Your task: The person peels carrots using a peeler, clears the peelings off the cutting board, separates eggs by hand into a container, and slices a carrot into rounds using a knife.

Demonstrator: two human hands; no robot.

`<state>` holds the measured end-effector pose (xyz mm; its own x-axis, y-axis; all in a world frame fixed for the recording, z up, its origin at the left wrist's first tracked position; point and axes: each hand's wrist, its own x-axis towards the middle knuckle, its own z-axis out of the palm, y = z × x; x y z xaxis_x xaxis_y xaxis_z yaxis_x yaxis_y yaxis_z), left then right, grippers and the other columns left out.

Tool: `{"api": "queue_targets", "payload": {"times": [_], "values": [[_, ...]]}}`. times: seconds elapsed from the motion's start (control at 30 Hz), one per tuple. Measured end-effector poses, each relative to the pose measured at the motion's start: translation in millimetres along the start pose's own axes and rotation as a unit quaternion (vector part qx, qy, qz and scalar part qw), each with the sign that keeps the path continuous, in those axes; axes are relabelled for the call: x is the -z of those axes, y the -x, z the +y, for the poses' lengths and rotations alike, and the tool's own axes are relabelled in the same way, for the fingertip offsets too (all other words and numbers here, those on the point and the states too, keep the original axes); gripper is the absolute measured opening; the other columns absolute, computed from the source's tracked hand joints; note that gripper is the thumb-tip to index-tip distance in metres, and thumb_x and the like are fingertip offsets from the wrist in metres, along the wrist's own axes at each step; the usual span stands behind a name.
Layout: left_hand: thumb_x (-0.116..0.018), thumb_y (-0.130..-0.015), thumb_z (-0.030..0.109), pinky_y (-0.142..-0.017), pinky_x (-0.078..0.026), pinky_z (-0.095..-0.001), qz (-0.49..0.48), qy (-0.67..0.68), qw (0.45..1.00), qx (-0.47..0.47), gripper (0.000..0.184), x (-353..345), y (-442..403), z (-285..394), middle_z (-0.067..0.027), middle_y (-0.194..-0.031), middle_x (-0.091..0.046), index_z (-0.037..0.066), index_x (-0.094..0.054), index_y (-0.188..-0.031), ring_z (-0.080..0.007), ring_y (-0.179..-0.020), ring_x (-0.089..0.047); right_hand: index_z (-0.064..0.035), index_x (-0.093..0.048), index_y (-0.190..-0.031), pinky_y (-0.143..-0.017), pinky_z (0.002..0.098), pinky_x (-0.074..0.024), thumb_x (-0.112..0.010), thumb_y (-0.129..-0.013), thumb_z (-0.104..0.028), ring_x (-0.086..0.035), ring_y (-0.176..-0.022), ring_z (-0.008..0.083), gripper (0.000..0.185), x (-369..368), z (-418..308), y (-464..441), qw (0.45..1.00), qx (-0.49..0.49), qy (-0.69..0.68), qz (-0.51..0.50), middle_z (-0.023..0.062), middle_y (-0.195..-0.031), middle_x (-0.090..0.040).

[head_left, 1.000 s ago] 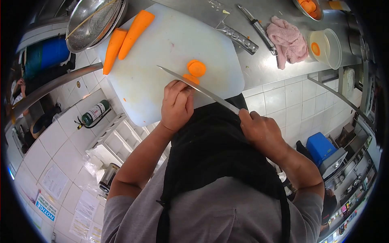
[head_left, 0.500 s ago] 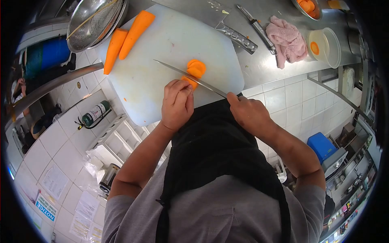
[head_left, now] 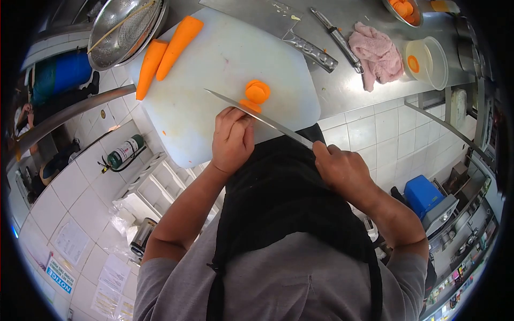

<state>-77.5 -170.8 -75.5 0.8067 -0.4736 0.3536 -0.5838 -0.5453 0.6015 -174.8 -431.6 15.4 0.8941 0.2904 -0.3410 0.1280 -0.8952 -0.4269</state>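
Observation:
My right hand [head_left: 342, 168] is closed round the handle of a long thin knife [head_left: 273, 124], whose blade slants across the white cutting board [head_left: 230, 48] towards the upper left. My left hand [head_left: 233, 136] is closed on a piece of carrot [head_left: 250, 106] at the board's near edge, right against the blade; most of that piece is hidden by fingers and blade. Just beyond the blade lie overlapping carrot slices [head_left: 258, 92]. Two long peeled carrots [head_left: 179, 47] rest side by side at the board's upper left.
A cleaver [head_left: 310, 51] and a peeler [head_left: 337, 40] lie beyond the board. Further right are a pink cloth [head_left: 377, 53], a clear tub [head_left: 432, 63] and a metal bowl of carrot slices [head_left: 407, 12]. A metal colander [head_left: 126, 29] stands at the upper left.
My right hand first moved up and left with the knife, then drew back down and right. My left hand has stayed nearly in place on the carrot piece.

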Motion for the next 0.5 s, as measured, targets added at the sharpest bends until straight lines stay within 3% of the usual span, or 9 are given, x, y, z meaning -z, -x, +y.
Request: {"api": "queue_targets", "payload": {"times": [0.3,0.5], "values": [[-0.073,-0.085,-0.010,-0.093,-0.053,-0.0421,0.005,0.011,1.000,0.000,0.021,-0.5,0.9,-1.5,-0.0141,-0.116,-0.064,0.000,-0.064,-0.101,-0.0355,-0.107,-0.063,-0.0039,-0.053,-0.110,-0.051,0.0435,-0.0570,-0.061,-0.096,-0.009,-0.072,-0.062,0.0326,0.017,-31.0,12.5,-32.6,1.000,-0.001,-0.005,-0.021,0.0141,-0.073,-0.067],[-0.074,-0.083,-0.009,-0.093,-0.054,-0.0423,0.016,0.009,1.000,0.004,0.022,-0.2,0.2,-2.4,-0.0135,-0.115,-0.065,0.000,-0.066,-0.101,-0.0354,-0.108,-0.063,-0.0059,-0.053,-0.110,-0.051,0.0436,-0.0566,-0.063,-0.096,-0.013,-0.071,-0.060,0.0322,0.018,-12.2,4.2,-19.6,1.000,-0.006,0.006,-0.022,0.0136,-0.073,-0.067]]}}
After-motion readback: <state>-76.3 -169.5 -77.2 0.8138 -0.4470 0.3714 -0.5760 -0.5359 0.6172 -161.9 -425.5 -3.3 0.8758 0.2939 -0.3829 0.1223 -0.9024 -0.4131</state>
